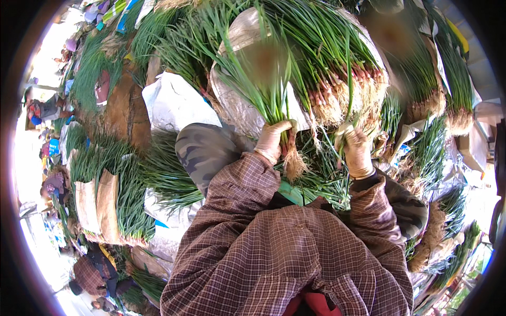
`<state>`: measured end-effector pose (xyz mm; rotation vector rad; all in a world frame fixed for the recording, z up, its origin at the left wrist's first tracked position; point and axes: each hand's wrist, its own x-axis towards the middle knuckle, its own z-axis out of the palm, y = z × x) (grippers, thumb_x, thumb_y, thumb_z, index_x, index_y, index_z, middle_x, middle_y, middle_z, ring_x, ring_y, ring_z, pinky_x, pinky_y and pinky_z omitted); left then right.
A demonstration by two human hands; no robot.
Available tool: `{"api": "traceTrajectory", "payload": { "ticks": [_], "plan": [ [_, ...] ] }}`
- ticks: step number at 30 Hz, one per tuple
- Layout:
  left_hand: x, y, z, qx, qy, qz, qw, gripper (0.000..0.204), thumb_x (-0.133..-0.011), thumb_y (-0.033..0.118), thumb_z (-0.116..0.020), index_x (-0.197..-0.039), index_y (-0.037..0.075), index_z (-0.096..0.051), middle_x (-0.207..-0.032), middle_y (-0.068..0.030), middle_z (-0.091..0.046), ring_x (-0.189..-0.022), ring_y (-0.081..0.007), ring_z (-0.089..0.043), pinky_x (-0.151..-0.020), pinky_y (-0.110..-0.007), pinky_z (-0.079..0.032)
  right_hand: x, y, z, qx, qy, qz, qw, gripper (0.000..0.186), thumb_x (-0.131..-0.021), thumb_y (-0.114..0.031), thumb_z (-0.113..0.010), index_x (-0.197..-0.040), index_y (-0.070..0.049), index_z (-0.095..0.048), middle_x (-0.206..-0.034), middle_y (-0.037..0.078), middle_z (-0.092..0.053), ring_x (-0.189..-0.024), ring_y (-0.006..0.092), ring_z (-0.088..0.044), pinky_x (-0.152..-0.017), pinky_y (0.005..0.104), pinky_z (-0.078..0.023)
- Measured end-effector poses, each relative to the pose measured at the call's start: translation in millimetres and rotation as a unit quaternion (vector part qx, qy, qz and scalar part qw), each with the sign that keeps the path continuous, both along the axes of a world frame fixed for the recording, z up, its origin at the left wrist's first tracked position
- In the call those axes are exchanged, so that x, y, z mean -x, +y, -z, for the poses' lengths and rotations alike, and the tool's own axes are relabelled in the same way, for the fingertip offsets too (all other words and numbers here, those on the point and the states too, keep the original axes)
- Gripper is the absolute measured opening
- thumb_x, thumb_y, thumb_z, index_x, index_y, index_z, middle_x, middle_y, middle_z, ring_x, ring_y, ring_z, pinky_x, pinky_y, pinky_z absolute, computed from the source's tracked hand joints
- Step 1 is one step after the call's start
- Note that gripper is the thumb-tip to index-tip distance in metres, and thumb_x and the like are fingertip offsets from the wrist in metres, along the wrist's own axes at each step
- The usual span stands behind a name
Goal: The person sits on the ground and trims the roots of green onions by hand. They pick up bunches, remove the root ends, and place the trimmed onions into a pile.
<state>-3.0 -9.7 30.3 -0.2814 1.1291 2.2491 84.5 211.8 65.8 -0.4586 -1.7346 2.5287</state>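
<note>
A bunch of spring onions is gripped in my gloved left hand, fingers wrapped round the stems just above the roots. Its green leaves point away from me and its pale, hairy roots hang toward my lap. To the right, my gloved right hand is closed, with thin green spring onion leaves at its fingertips. Just beyond both hands lies a big pile of spring onions, reddish bulbs and tangled roots facing me, on a pale woven sack. Loose green leaves lie between my knees.
My camouflage-clad knees flank the work. A white sack sits at the left. More spring onion bundles stand at the left and right. Other people are at the far left. Blurred spots hide parts of the upper picture.
</note>
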Motion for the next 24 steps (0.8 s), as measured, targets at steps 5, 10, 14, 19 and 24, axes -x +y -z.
{"api": "traceTrajectory", "payload": {
  "ticks": [5,10,14,19,24],
  "plan": [
    [4.8,-9.8,-8.3,-0.005,-0.022,0.034,0.999,0.018,-0.088,0.012,-0.06,-0.095,-0.003,-0.066,-0.071,-0.0074,-0.064,-0.054,-0.0151,-0.058,-0.048,-0.026,-0.047,-16.1,27.8,59.2,-0.539,-0.071,-0.27,0.794,0.035,-0.092,-0.036,-0.06,-0.112,-0.008,-0.067,-0.094,0.013,-0.071,-0.081,0.0292,-0.069,-0.075,0.0343,-0.055],
    [5.8,4.1,0.8,-0.083,-0.043,0.072,0.993,0.031,-0.094,0.018,-0.057,-0.115,-0.005,-0.058,-0.077,-0.0043,-0.061,-0.059,-0.0125,-0.057,-0.058,-0.024,-0.049,59.9,-31.2,58.3,-0.631,-0.045,-0.027,0.774,0.025,-0.088,-0.033,-0.064,-0.094,-0.009,-0.07,-0.075,0.012,-0.067,-0.067,0.0291,-0.066,-0.061,0.0374,-0.053],
    [8.7,-2.1,14.3,-0.099,-0.024,0.078,0.992,0.03,-0.095,0.018,-0.056,-0.116,-0.003,-0.058,-0.083,-0.0034,-0.062,-0.061,-0.0129,-0.059,-0.058,-0.025,-0.051,63.1,-28.6,85.3,-0.659,0.047,0.058,0.748,0.023,-0.087,-0.032,-0.064,-0.082,-0.009,-0.067,-0.07,0.011,-0.064,-0.062,0.029,-0.063,-0.058,0.0405,-0.051],
    [3.1,3.7,4.8,0.022,0.002,0.043,0.999,0.024,-0.092,0.021,-0.063,-0.102,0.0,-0.067,-0.075,-0.005,-0.067,-0.063,-0.0154,-0.064,-0.057,-0.028,-0.053,17.1,-42.3,9.6,-0.681,0.11,-0.034,0.723,0.028,-0.091,-0.036,-0.061,-0.092,-0.009,-0.069,-0.075,0.012,-0.066,-0.057,0.0274,-0.062,-0.053,0.0367,-0.051],
    [1.7,11.9,-9.9,-0.003,-0.054,0.081,0.995,0.026,-0.09,0.022,-0.066,-0.103,0.0,-0.067,-0.074,-0.0065,-0.067,-0.057,-0.0156,-0.062,-0.051,-0.03,-0.053,19.0,-30.5,19.7,-0.427,0.013,-0.104,0.898,0.042,-0.094,-0.041,-0.059,-0.091,-0.001,-0.071,-0.073,0.011,-0.066,-0.059,0.0185,-0.061,-0.059,0.0333,-0.05]
  ]
}}
